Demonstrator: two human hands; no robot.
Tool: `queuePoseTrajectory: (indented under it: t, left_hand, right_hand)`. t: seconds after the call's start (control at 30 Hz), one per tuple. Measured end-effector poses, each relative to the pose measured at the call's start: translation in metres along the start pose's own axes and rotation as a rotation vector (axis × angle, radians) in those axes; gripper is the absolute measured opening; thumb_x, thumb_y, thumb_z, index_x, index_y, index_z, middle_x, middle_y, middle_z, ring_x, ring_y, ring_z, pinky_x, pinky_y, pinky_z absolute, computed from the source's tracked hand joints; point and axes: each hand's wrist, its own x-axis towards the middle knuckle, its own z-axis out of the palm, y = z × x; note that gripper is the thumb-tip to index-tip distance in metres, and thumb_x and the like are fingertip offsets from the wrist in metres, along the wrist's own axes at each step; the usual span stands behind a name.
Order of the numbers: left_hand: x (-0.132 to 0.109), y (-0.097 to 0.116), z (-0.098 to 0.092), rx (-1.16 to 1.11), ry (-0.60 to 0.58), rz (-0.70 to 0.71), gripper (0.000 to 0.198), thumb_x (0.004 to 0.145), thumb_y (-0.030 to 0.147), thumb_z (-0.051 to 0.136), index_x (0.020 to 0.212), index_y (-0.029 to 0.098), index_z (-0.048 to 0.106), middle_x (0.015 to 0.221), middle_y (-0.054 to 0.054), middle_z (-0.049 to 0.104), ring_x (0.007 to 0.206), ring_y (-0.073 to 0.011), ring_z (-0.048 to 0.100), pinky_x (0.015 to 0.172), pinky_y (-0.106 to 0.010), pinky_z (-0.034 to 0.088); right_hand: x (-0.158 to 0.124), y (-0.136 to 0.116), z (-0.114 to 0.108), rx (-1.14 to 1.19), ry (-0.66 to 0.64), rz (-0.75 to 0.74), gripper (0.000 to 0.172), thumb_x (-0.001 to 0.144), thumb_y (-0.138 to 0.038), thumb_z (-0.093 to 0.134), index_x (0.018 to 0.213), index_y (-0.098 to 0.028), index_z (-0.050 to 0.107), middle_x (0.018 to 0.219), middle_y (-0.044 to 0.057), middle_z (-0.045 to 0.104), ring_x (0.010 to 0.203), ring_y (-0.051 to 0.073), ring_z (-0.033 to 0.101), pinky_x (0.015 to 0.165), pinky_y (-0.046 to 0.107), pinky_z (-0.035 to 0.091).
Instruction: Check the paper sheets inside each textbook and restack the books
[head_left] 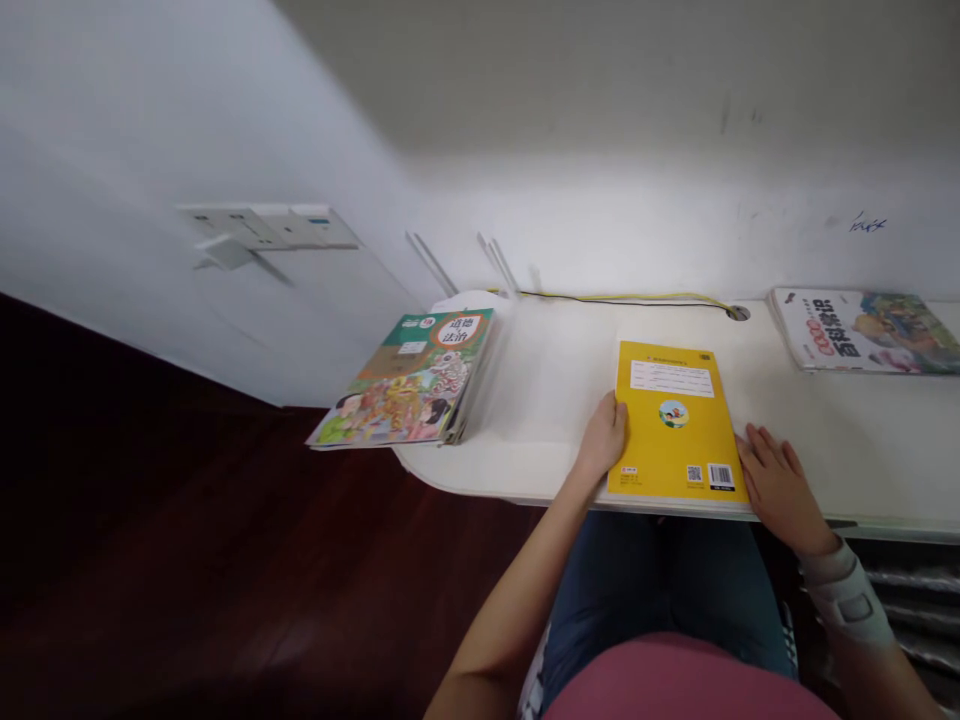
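A yellow book (679, 450) lies on the white desk, close to its front edge. Its upward face carries a white text panel, a small round picture, a QR code and a barcode, so it looks like the back cover. My left hand (604, 437) is closed at the book's left edge, with some fingers hidden. Along the lower right edge, my right hand (780, 485) lies flat with its fingers stretched out, touching or almost touching the book. A pale band is wrapped round my right wrist.
A stack of colourful books (409, 385) overhangs the left end of the desk (540, 420). Another picture book (870, 330) lies at the right. Behind are a white antennaed device (469, 300), a yellow cable (637, 297) and a cable hole (739, 313). Wall sockets (270, 228) hold a plug.
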Motion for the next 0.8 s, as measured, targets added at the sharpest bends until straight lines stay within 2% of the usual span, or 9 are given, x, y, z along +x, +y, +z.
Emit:
queuePoseTrajectory:
  t: [0.13,0.3,0.47,0.67,0.8]
  left_hand:
    - [0.003,-0.009,0.001,0.373,0.035,0.099,0.031,0.093,0.024,0.029,0.115,0.013,0.047,0.122,-0.018,0.059,0.118,-0.0239,0.053,0.105,-0.045,0.034]
    - [0.008,-0.019,-0.009,0.658,0.058,0.144,0.036,0.094,0.019,0.024,0.120,0.003,0.043,0.128,-0.024,0.053,0.132,-0.0262,0.038,0.111,-0.048,0.023]
    - [0.014,-0.024,-0.034,0.795,0.088,0.076,0.040,0.095,0.022,0.022,0.123,0.004,0.045,0.132,-0.021,0.052,0.135,-0.0278,0.031,0.109,-0.051,0.025]
    - [0.010,-0.029,-0.053,0.957,0.129,0.009,0.044,0.095,0.031,0.026,0.130,0.012,0.046,0.146,-0.017,0.035,0.137,-0.0330,0.025,0.106,-0.059,0.025]
    - [-0.004,-0.023,-0.054,1.035,0.163,0.050,0.043,0.095,0.032,0.027,0.127,0.015,0.050,0.148,-0.015,0.032,0.139,-0.0332,0.019,0.107,-0.061,0.021]
  right_hand:
    - [0.000,0.000,0.002,0.005,0.033,-0.004,0.041,0.093,-0.021,0.034,0.131,-0.014,0.049,0.138,0.015,0.047,0.128,0.028,0.042,0.100,0.047,0.035]
    - [0.000,0.000,0.002,0.024,0.043,0.012,0.041,0.094,-0.023,0.033,0.131,-0.015,0.049,0.137,0.014,0.049,0.126,0.027,0.044,0.100,0.046,0.035]
    - [0.001,0.000,0.001,0.039,0.030,0.018,0.041,0.094,-0.024,0.033,0.130,-0.015,0.049,0.138,0.015,0.047,0.127,0.028,0.043,0.100,0.047,0.035]
    - [0.004,-0.013,-0.014,0.078,0.043,0.044,0.039,0.093,-0.021,0.034,0.127,-0.012,0.052,0.138,0.017,0.047,0.127,0.030,0.042,0.101,0.048,0.033]
    - [0.017,-0.039,-0.026,0.234,0.055,-0.120,0.041,0.094,-0.030,0.035,0.131,-0.017,0.049,0.142,0.014,0.043,0.133,0.027,0.034,0.106,0.049,0.027]
